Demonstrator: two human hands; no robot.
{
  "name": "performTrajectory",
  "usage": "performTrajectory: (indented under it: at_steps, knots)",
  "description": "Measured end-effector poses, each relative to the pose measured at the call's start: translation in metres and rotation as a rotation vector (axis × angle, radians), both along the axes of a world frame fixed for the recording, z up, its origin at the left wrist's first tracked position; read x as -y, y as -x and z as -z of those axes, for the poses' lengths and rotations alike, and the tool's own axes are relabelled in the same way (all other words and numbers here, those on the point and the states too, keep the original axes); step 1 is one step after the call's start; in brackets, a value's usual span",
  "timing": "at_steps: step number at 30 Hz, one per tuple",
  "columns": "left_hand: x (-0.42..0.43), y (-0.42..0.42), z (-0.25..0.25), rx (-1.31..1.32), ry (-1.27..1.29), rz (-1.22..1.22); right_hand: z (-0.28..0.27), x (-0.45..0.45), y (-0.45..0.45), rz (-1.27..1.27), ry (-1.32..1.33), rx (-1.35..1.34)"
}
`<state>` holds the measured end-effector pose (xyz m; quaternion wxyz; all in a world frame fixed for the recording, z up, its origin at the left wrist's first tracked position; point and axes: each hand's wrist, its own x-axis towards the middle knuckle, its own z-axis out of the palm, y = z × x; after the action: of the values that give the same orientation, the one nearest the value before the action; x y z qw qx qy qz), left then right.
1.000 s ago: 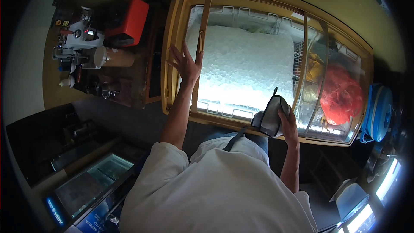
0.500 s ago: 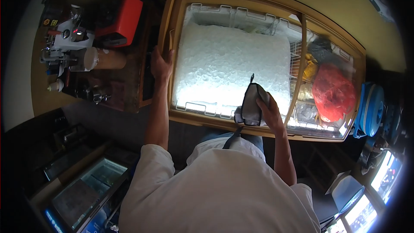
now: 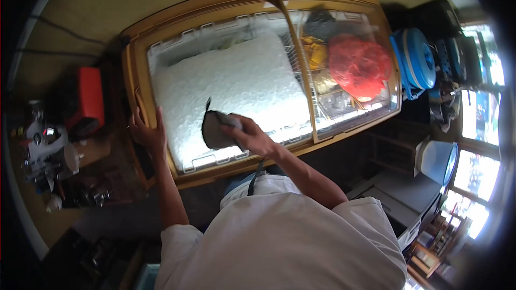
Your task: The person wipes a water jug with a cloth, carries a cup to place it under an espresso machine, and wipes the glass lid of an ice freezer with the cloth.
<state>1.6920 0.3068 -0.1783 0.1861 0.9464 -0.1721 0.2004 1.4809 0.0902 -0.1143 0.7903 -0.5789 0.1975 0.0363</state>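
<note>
My right hand point(image 3: 251, 135) grips a grey cloth point(image 3: 216, 130) with black edging and a small dark loop at its top. The cloth is over the left part of a chest freezer point(image 3: 215, 178), whose frame is yellow-brown. Below the cloth lies a thick bed of white frost or ice point(image 3: 231, 75); I cannot tell whether the cloth touches glass there. My left hand point(image 3: 149, 133) rests at the freezer's left edge, thumb and fingers spread apart around the frame.
A red plastic bag point(image 3: 359, 67) and a yellow bag point(image 3: 314, 52) sit in the freezer's right part, under glass. To the right stands a blue cooler point(image 3: 414, 62). Cluttered at the left are a red box point(image 3: 90, 96) and a tan container point(image 3: 80, 153). A pale bucket point(image 3: 436, 160) is behind right.
My right hand has moved left across the freezer with the cloth. The view has turned, so the freezer appears tilted and further left. My left hand stays at the left edge.
</note>
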Motion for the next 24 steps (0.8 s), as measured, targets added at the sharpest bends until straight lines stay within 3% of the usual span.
performTrajectory:
  at_steps: [1, 2, 4, 5, 6, 7, 9, 13, 15, 17, 19, 20, 24]
  knots:
    - [0.007, 0.019, 0.015, -0.203, 0.3, 0.231, -0.01, -0.004, 0.0, -0.014, 0.026, -0.026]
    - [0.013, 0.046, 0.003, -0.711, 0.449, 0.391, -0.006, -0.01, 0.001, 0.005, 0.075, 0.023]
    - [0.024, 0.092, -0.016, -1.168, 0.692, 0.642, -0.004, -0.015, 0.006, 0.054, 0.216, 0.091]
    - [0.034, 0.109, -0.036, -1.225, 0.476, 0.505, -0.004, -0.015, 0.01, 0.084, 0.335, 0.159]
    - [0.045, 0.121, -0.051, -1.395, 0.617, 0.387, -0.013, -0.008, 0.015, 0.032, 0.372, 0.081]
    - [0.047, 0.124, -0.053, -1.339, 0.572, 0.42, -0.026, 0.0, 0.023, -0.021, 0.406, 0.001]
    - [0.052, 0.134, -0.07, -1.247, 0.811, 0.55, -0.038, 0.012, 0.039, -0.055, 0.615, 0.043]
    - [0.04, 0.122, -0.112, -1.118, 0.62, 0.651, -0.08, 0.039, 0.053, -0.205, 0.841, -0.09]
    - [0.046, 0.102, -0.116, -0.727, 0.501, 0.871, -0.072, 0.057, 0.049, -0.232, 0.822, -0.071]
    - [0.04, 0.066, -0.06, -0.87, 0.387, 0.593, -0.034, 0.073, 0.038, -0.047, 0.872, -0.049]
    - [0.052, 0.051, -0.012, -0.801, 0.476, 0.371, 0.017, 0.069, 0.032, 0.163, 1.328, -0.132]
    - [0.057, 0.05, 0.012, -0.198, 0.123, 0.368, 0.033, 0.065, 0.032, 0.181, 1.283, -0.137]
    - [0.1, 0.134, 0.056, -0.367, -0.167, 0.355, 0.049, 0.037, 0.062, 0.064, 0.918, -0.057]
